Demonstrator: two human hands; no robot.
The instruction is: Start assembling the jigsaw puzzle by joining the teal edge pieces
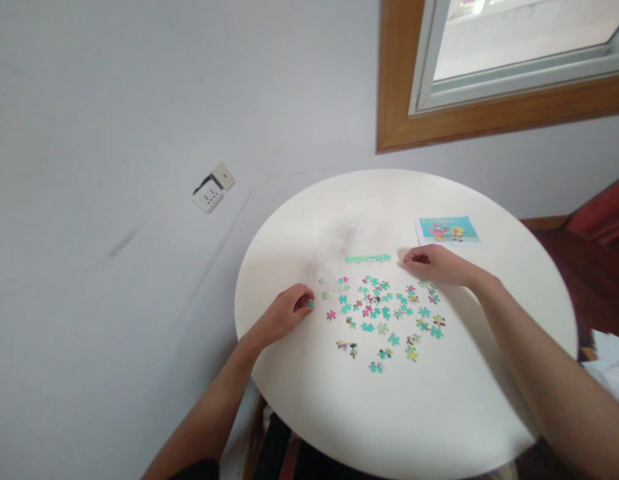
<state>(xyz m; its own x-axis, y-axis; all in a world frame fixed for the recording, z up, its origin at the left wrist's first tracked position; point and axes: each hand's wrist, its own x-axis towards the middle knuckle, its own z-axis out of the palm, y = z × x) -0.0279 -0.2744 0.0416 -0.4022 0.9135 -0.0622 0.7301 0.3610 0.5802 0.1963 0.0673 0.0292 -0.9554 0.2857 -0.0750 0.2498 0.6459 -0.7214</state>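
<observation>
My left hand (289, 310) is at the left part of the round table, its fingers pinched on a small teal puzzle piece (310, 303). My right hand (434, 264) rests by the right end of a joined strip of puzzle pieces (368, 259), a little apart from it. Its thumb and fingertips are pressed together, and whatever may be between them is hidden. Loose jigsaw pieces (383, 329) in teal, pink and yellow lie scattered between and below both hands.
A reference picture card (448, 230) with cartoon figures lies beyond my right hand. The white round table (414, 413) stands against a wall with a socket (208, 195). A wood-framed window (394, 127) is at the upper right, and a red curtain (602, 213) hangs at right.
</observation>
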